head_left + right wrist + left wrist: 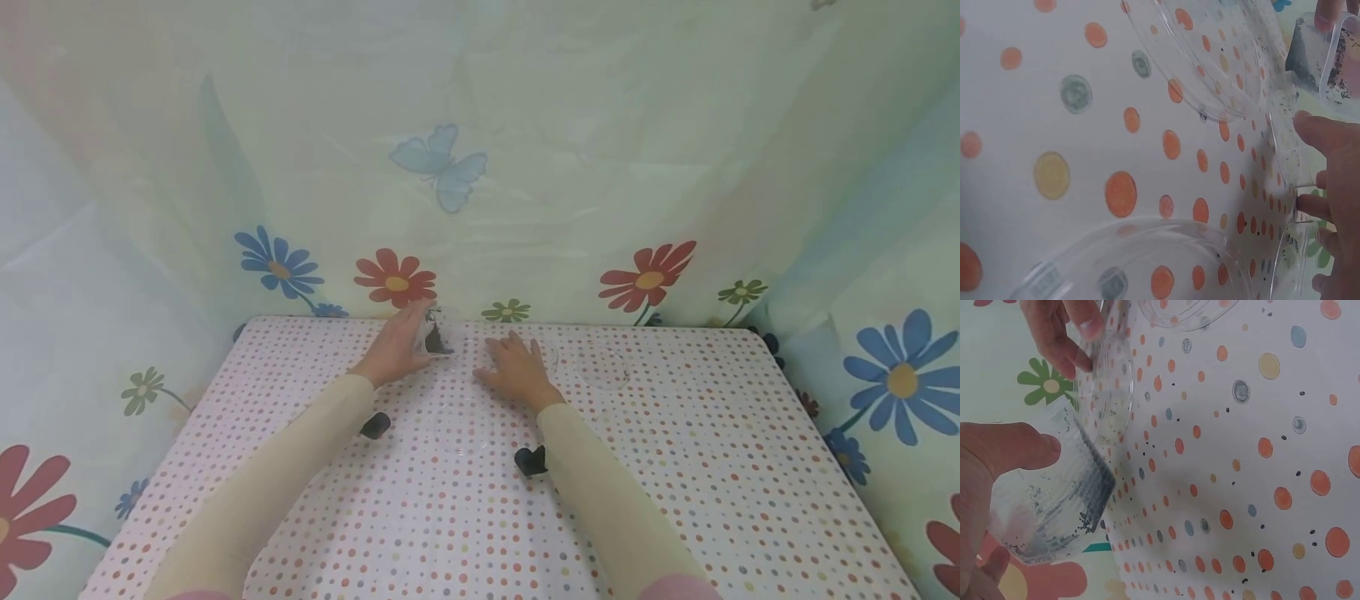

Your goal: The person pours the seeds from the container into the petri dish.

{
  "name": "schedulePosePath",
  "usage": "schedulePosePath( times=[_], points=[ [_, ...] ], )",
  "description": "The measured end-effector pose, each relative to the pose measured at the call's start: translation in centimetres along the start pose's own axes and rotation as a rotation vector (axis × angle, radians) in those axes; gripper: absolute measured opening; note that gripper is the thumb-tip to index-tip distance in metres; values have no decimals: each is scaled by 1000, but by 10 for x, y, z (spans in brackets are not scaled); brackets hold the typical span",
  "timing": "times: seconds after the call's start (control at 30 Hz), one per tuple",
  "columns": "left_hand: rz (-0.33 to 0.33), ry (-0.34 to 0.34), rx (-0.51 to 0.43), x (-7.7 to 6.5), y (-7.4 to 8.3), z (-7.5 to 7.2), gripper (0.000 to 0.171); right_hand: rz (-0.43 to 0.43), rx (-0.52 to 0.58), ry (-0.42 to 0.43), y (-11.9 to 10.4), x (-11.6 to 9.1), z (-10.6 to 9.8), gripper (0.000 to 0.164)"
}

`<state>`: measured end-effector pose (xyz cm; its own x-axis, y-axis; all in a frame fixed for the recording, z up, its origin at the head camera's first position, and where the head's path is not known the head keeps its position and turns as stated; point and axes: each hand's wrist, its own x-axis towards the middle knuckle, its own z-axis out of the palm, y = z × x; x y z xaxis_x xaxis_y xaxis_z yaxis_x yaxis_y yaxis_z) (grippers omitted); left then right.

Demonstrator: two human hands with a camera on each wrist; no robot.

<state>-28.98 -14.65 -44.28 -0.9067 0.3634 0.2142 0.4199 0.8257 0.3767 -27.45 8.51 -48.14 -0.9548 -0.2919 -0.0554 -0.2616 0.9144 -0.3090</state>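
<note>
Cream sleeves [292, 467], pink upper fabric [678, 588]

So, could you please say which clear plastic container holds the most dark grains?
The cup gripped by the left hand: a dark heap lies inside; the dishes show far less.

The grains [1088, 520] are dark, sleeves [292, 458] cream, the white tabletop [750, 500] multicolour-dotted.

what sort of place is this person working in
Probably a small screened-off indoor work booth: flower-printed sheeting rises behind and on both sides of a dot-patterned table, where the left hand grips a see-through container with dark specks.
</note>
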Motion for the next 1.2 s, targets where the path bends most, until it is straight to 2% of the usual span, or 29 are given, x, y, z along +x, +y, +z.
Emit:
schedulePosePath(
  times=[0.23, 0.57, 0.8, 1.2],
  points=[
    [19, -4, 18, 0, 3, 0, 89, 4, -2, 4, 0, 0, 2, 69],
    [133, 35, 97, 2, 6, -1, 87, 5, -33, 23, 0, 1, 4, 68],
    [158, 32, 122, 2, 10, -1, 88, 13, -24, 21, 0, 1, 4, 69],
    [218, 20, 59, 4, 9, 1, 90, 18, -25, 17, -2, 0, 2, 69]
  ],
)
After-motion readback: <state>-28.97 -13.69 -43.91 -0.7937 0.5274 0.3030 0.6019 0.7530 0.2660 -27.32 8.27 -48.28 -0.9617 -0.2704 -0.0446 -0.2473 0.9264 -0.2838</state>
